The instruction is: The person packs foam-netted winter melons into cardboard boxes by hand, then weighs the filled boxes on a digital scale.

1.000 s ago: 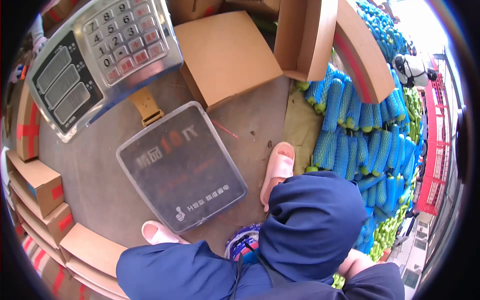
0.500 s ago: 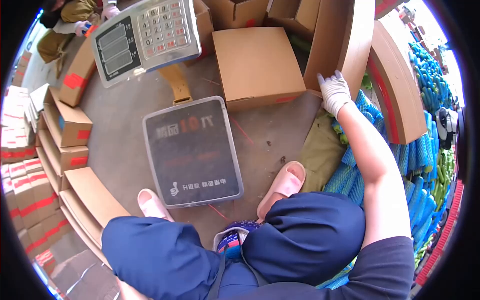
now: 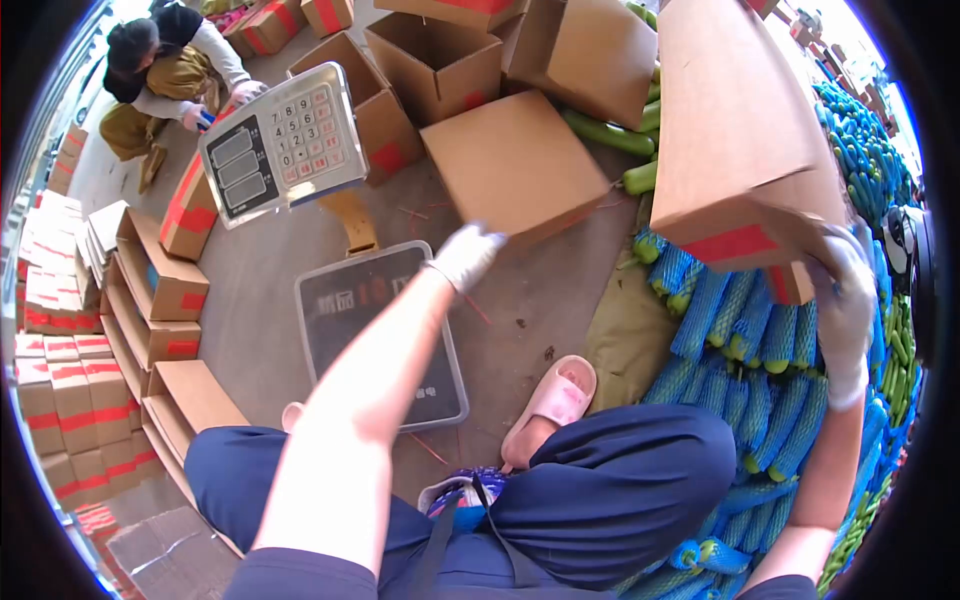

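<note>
Carton (image 3: pixel 735 130) at right is gripped at its near end by the closed right hand (image 3: pixel 843 300), presumably for control; left hand (image 3: pixel 468 258) beside box (image 3: pixel 515 160): opening, contact indeterminable.

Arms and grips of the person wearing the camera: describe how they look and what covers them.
The left grip and right grip wear whitish gloves ending at the wrist. Both forearms are bare; short dark sleeves cover the upper arms. Blur hides finer glove detail.
</note>
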A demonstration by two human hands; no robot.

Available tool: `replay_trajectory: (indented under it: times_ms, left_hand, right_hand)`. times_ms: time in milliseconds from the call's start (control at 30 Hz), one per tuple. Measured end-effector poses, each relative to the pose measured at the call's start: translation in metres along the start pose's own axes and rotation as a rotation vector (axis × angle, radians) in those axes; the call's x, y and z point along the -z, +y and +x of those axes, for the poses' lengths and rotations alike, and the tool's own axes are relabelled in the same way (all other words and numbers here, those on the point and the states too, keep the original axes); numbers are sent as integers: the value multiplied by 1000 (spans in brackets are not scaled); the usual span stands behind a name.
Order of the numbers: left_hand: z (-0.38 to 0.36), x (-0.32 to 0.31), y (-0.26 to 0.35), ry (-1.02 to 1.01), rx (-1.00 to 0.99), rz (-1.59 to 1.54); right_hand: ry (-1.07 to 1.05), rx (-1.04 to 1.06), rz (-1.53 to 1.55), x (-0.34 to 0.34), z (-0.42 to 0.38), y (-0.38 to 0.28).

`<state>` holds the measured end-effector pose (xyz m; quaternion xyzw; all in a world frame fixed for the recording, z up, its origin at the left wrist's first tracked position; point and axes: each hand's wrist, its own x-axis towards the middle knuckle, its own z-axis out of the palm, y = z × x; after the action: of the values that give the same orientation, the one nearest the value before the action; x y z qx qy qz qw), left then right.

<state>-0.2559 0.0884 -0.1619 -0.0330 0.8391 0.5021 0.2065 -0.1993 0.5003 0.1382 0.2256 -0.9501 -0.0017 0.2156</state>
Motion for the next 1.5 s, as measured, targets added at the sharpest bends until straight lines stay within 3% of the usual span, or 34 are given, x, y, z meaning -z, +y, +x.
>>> replay_trajectory:
  times_ms: [67, 100, 133, 200, 233, 300, 333, 400, 433, 467, 500, 533, 600, 667, 733, 800, 867, 933, 1000, 1067, 1167, 1200, 1233, 1267, 1333, 1367, 1433, 1500]
  left_hand:
    - [-36, -37, 27, -235, -49, -803]
    - [-42, -50, 28, -149, -158, -469]
    - [-62, -50, 37, -99, -153, -298]
    - [-92, -41, 20, -43, -139, -165]
    - [-111, -33, 14, -48, -39, -352]
    - [-147, -11, 14, -37, 202, -671]
    - [-159, -8, 9, -26, 187, -669]
    - [-173, -4, 1, -129, 271, -1259]
    - [-183, -5, 22, -155, 253, -1327]
    - [-188, -7, 39, -162, 244, -1322]
    - [-190, -8, 57, -269, 181, -1330]
    - [-191, -11, 74, -381, 119, -1336]
    - [-186, -24, 89, -449, -32, -1413]
    - [-189, -46, 92, -433, -62, -1430]
    - [-242, -65, 56, -345, -140, -1466]
    - [-267, -66, 35, -248, -211, -1505]
    - [-284, -62, 21, -149, -293, -1539]
    - [-293, -57, 11, -58, -370, -1564]
    - [-275, -34, 17, 20, -433, -1584]
    - [-293, -18, -10, 72, -472, -1595]
    - [-299, -21, -35, 61, -490, -1602]
    - [-298, -30, -52, 337, -293, -1563]
    - [-295, -33, -63, 352, -180, -1545]
    - [-294, -35, -80, 305, -163, -1540]
    - [-291, -35, -107, -79, -445, -1622]
    - [-291, -37, -88, -105, -434, -1624]
    - [-303, -38, -37, 457, 149, -1870]
    - [-284, -37, -81, 475, 259, -1866]
  right_hand:
    - [120, -220, 106, 19, -29, 10]
    - [113, -452, 588, 24, -45, 23]
    - [126, -472, 558, 29, -72, 59]
    - [377, -490, 628, 31, -60, 27]
    - [387, -473, 633, 35, -57, 23]
    - [419, 152, -367, 46, -52, 15]
    - [438, 156, -369, 49, -50, -7]
    - [430, -469, 653, 49, -53, -70]
    - [420, -364, 293, 52, -62, -84]
    - [412, 54, 191, 69, -44, -108]
    - [344, 243, 216, 80, -50, -123]
    - [114, 45, 446, 88, -79, -137]
    - [115, 661, 336, 107, -80, -162]
    - [-10, 856, 366, 112, -99, -177]
    - [-114, 1032, 291, 122, -117, -187]
    - [-21, 1096, 169, 127, -134, -194]
    - [-95, 1103, 265, 135, -131, -192]
    - [-137, 810, 385, 136, -134, -195]
    - [-103, 652, 303, 132, -124, -198]
    - [-40, 602, 201, 111, -107, -200]
    - [-92, 692, 292, 63, -92, -210]
    - [-140, 739, 329, 50, -86, -218]
    - [-147, 821, 414, 36, -77, -225]
    - [-151, 910, 498, 19, -67, -232]
    - [-93, 926, 478, -33, -56, -250]
    - [-107, 930, 443, -47, -48, -253]
    - [-132, 924, 406, -71, -36, -259]
    - [-105, 832, 227, -94, -31, -266]
